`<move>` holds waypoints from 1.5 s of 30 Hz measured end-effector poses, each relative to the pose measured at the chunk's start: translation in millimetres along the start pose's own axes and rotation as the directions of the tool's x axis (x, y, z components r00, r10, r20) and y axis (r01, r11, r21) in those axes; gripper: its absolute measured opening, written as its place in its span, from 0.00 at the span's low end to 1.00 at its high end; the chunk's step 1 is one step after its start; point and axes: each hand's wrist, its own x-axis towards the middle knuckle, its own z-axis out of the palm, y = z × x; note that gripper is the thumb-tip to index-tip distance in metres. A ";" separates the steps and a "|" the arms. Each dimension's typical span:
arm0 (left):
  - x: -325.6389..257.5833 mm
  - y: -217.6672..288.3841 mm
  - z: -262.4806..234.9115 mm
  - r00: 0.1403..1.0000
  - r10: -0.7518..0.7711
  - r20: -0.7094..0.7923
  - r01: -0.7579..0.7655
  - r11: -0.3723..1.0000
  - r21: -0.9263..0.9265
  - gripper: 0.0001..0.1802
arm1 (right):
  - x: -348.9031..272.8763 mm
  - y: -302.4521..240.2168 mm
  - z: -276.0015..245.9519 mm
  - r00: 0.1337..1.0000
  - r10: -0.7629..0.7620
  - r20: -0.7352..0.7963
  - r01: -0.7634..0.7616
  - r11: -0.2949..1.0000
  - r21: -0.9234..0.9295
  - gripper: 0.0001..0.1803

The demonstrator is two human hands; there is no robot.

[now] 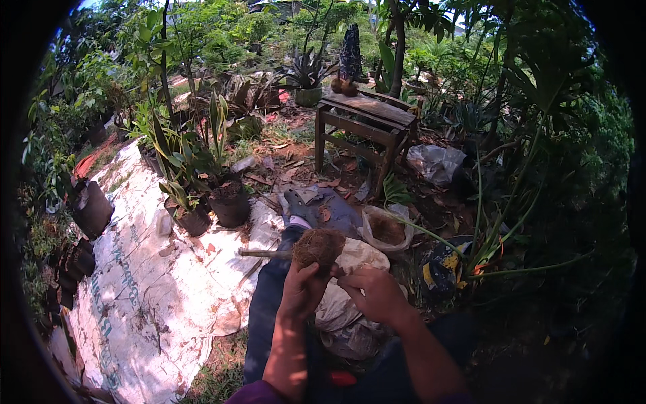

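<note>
A rounded clump of brown coir-like fibre [318, 248] rests in my left hand [300, 291], whose fingers and thumb wrap its underside. A thin pale stick [265, 254] juts out to the left from beside the clump; whether it passes into the fibre is hidden. My right hand [377, 293] is closed in a pinch at the clump's lower right. What its fingertips hold, if anything, is too small to make out. Beneath my hands, between my legs, lies a pale crumpled sack [343, 310].
An open white bag of brown fibre [387, 227] stands beyond my right hand. A wooden stool [363, 121] stands farther off. Potted snake plants [185, 172] sit at the left on a large white woven sheet [145, 296]. A long-stemmed plant [481, 252] spreads at the right.
</note>
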 end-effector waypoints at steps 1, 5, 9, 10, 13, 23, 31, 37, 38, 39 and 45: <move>1.6 -1.0 -0.5 0.998 0.038 -0.046 -0.038 0.999 -0.011 0.35 | 0.2 -2.9 3.1 0.999 -0.050 -0.014 0.051 0.998 0.039 0.09; 3.4 -0.2 -3.2 0.968 0.154 -0.199 -0.036 0.867 0.496 0.36 | 1.1 -12.4 -0.2 0.990 -0.093 -0.101 0.111 0.976 0.187 0.07; 2.8 -1.2 -5.9 0.998 0.054 -0.045 -0.019 0.826 0.564 0.37 | 2.2 -13.0 -22.3 0.976 0.000 -0.216 0.049 0.974 0.220 0.06; 4.8 -2.5 -6.9 0.999 0.032 -0.041 -0.002 0.809 0.588 0.37 | 3.5 -11.1 -27.6 0.967 -0.010 -0.255 0.060 0.981 0.186 0.06; 4.6 -11.4 -9.3 0.995 -0.053 -0.089 0.096 0.778 0.620 0.37 | 4.9 -3.8 -37.6 0.924 -0.083 -0.373 0.125 0.988 0.090 0.05; 5.8 -40.4 -15.0 0.971 -0.205 -0.122 0.238 0.786 0.571 0.27 | 2.1 -2.2 -50.4 0.861 -0.137 -0.490 0.121 0.991 -0.065 0.04; -4.0 -38.8 4.3 0.911 -0.411 -0.007 0.353 0.774 0.526 0.31 | 2.9 5.1 -54.8 0.827 -0.102 -0.552 0.078 0.995 -0.066 0.04; -9.2 -40.0 3.3 0.855 -0.438 0.277 0.481 0.870 -0.109 0.34 | -1.8 8.0 -54.9 0.828 0.069 -0.556 -0.069 0.997 0.020 0.04; -10.4 -40.3 2.6 0.856 -0.386 0.344 0.467 0.863 -0.192 0.36 | -1.7 8.7 -53.3 0.832 0.130 -0.540 -0.117 0.991 0.058 0.04; -11.5 -40.5 2.3 0.853 -0.328 0.405 0.456 0.847 -0.274 0.37 | -0.5 9.7 -50.9 0.852 0.106 -0.512 -0.100 0.994 0.039 0.04; -8.2 -33.7 3.1 0.941 -0.102 0.323 0.173 0.964 -0.202 0.49 | 4.4 9.2 -32.1 0.947 -0.072 -0.312 0.045 0.995 -0.092 0.08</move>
